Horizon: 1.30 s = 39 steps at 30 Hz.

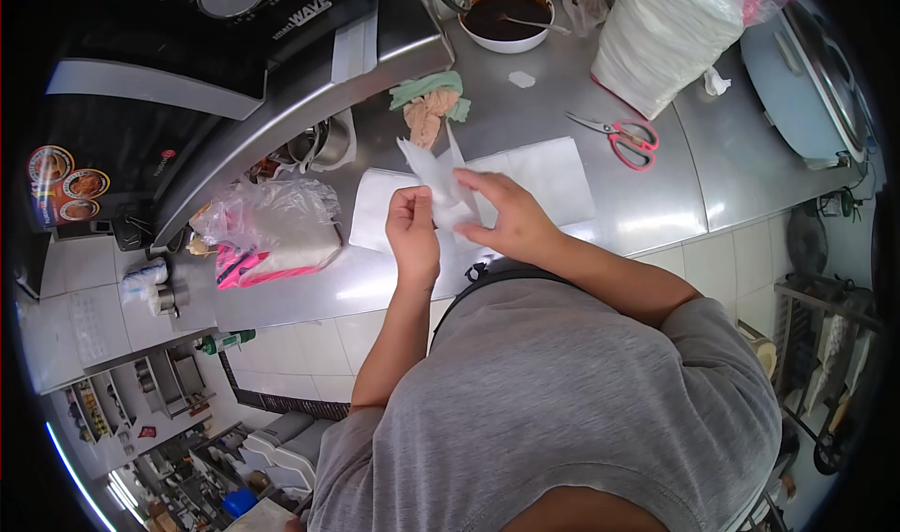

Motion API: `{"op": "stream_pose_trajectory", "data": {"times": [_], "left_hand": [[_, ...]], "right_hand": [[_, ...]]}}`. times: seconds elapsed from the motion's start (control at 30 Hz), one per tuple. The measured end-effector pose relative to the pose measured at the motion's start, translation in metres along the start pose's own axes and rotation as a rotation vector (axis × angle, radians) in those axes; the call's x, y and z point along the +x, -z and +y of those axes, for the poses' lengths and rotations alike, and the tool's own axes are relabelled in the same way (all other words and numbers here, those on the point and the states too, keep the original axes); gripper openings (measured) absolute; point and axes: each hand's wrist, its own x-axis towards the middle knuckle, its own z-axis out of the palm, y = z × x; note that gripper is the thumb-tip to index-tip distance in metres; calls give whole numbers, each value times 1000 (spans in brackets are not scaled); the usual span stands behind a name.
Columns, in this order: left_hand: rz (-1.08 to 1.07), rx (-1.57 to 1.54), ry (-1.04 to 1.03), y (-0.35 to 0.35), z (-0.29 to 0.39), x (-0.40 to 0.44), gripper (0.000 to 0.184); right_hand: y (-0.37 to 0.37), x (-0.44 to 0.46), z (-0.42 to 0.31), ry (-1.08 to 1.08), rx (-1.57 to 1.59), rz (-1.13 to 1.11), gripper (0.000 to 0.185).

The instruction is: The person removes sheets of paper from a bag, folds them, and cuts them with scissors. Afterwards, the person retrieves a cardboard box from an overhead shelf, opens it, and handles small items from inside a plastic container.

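Over the steel counter, a folded white paper napkin (pixel 436 168) stands up between my hands. My left hand (pixel 412 227) pinches its left edge between thumb and curled fingers. On the other side my right hand (pixel 514 215) has its thumb and fingers spread beside the paper; whether the fingertips touch it I cannot tell. Two flat stacks of white paper napkins lie beneath, a left stack (pixel 373 204) and a right stack (pixel 553 180). Just behind the hands is a crumpled peach and green cloth (pixel 429 101).
Red-handled scissors (pixel 630 148) lie partly open at right, below a tall pack of white napkins (pixel 661 35). A bowl of dark sauce (pixel 506 18) with a spoon stands at the back. At left are an opened plastic napkin pack (pixel 281 223) and a black oven-like appliance (pixel 206 73).
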Motion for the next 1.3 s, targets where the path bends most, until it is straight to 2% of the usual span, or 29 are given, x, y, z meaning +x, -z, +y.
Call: {"op": "stream_pose_trajectory", "data": {"times": [0.1,0.13,0.23,0.27,0.33,0.37,0.43,0.53,0.63,0.77,0.87,0.97,1.07,1.17,1.27,1.3], "left_hand": [[-33,-103,43,-23,7,-8,13],[-153,-123,-29,-24,3,-6,26],[-168,-154,-105,-35,6,-5,40],[-169,-196,-133,-33,8,-4,50],[-161,-145,-127,-28,9,-3,56],[-156,-120,-125,-23,9,-2,58],[-211,59,-106,1,-27,6,53],[-263,414,-123,11,-49,5,42],[-303,550,-64,25,-90,8,40],[-296,364,127,36,-117,11,34],[-302,384,111,41,-121,15,30],[-307,335,70,45,-129,18,26],[-331,309,49,48,-133,21,25],[-314,382,74,48,-128,20,25],[-285,272,258,42,-121,17,26],[-289,272,229,42,-122,18,26]], "right_hand": [[-9,-1,17,3,58,68,39],[-9,-1,21,13,73,105,33],[5,-5,23,-138,264,202,28],[15,-6,25,-190,293,297,29],[37,-10,30,-293,349,490,33],[47,-15,37,-274,392,539,36],[65,-28,55,-235,478,637,44],[68,-53,87,-416,467,599,49],[64,-76,120,-585,148,441,51],[57,-83,149,-562,-36,441,51],[58,-77,138,-602,-20,442,54],[57,-73,134,-607,72,474,57],[63,-71,122,-556,378,420,58],[63,-70,125,-503,225,429,58],[63,-78,148,-527,-47,446,59],[63,-77,148,-521,-77,445,59]]}}
